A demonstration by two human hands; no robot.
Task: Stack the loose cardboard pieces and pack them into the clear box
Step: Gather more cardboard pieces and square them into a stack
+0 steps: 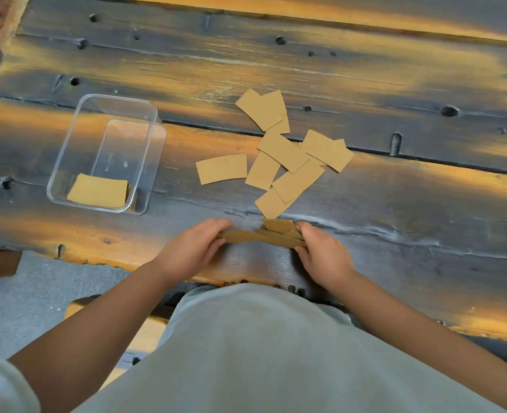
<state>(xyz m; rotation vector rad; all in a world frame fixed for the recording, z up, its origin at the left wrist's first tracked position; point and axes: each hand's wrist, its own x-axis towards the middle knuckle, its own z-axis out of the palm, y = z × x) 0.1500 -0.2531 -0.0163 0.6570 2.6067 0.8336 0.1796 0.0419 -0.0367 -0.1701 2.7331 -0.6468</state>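
Observation:
A small stack of brown cardboard pieces (264, 235) stands on edge just above the table's near edge. My left hand (192, 248) grips its left end and my right hand (320, 251) grips its right end. Several loose cardboard pieces (288, 162) lie scattered flat on the table beyond my hands, some overlapping. One single piece (221, 169) lies apart to their left. The clear plastic box (150, 135) sits open at the left, with a few cardboard pieces (97, 190) stacked flat at its near end.
The dark wooden plank table (395, 219) has knots, holes and seams. Its near edge runs just in front of my body. Grey floor (37, 299) and part of a wooden seat (144, 332) show below at left.

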